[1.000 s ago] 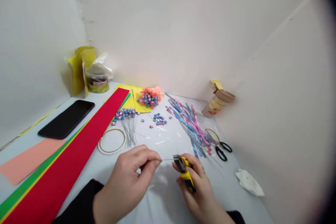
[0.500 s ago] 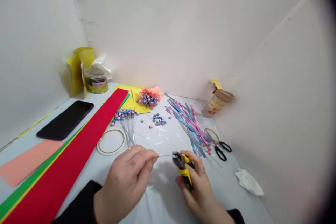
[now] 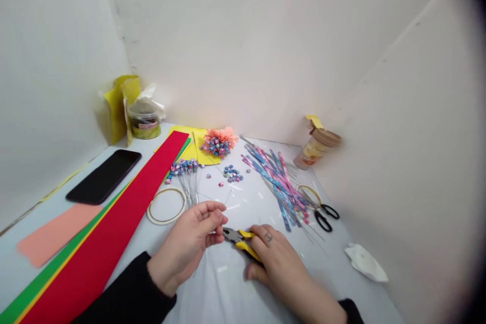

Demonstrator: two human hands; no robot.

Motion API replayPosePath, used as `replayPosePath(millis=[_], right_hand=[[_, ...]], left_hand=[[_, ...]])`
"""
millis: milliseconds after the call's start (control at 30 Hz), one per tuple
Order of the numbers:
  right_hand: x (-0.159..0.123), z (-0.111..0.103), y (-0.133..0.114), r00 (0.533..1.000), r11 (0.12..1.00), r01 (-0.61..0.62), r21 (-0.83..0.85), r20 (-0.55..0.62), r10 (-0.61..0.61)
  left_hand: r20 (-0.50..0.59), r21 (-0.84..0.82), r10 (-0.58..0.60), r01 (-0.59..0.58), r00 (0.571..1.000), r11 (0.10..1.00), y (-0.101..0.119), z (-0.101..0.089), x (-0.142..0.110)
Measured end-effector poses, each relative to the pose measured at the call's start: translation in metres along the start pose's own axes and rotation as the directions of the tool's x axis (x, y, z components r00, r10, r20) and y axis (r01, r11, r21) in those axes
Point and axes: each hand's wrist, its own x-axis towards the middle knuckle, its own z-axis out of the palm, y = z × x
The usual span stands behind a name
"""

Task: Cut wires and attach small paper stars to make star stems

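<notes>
My left hand (image 3: 195, 238) is closed in a pinch on a thin wire (image 3: 228, 197), whose end sticks up past the fingertips. Beside those fingertips are the jaws of the pliers with yellow and black handles (image 3: 243, 242). My right hand (image 3: 279, 255) is wrapped over the handles, palm down, with the jaws pointing left. Behind my left hand lies a bundle of wires (image 3: 190, 187) tipped with small blue and pink paper stars (image 3: 184, 167). Several loose stars (image 3: 232, 173) lie farther back.
Red paper strips (image 3: 125, 217), a phone (image 3: 104, 176) and a tape roll (image 3: 167, 206) lie left. Patterned paper strips (image 3: 275, 177), scissors (image 3: 324, 216) and a crumpled tissue (image 3: 365, 262) are right. A brown cup (image 3: 317, 149) and an orange paper flower (image 3: 220, 140) stand at the back.
The pliers have turned from upright to pointing left and come down beside my left fingers. My left hand has rotated, and the wire now points up instead of toward the jaws.
</notes>
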Motion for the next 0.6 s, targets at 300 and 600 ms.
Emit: replayPosePath(millis=[300,600], right_hand=[[-0.001,-0.012,-0.016,0.854,0.99,0.132,-0.05,-0.501,-0.139],[0.001,-0.017,0.0,0.853,0.992,-0.106,-0.073,-0.52,0.053]], left_hand=[[0.254,0.683,0.182,-0.31,0.95,0.661,-0.034,0.012,-0.01],[0.31,0.88,0.393,-0.418,0.866,0.226,-0.026,0.003,-0.001]])
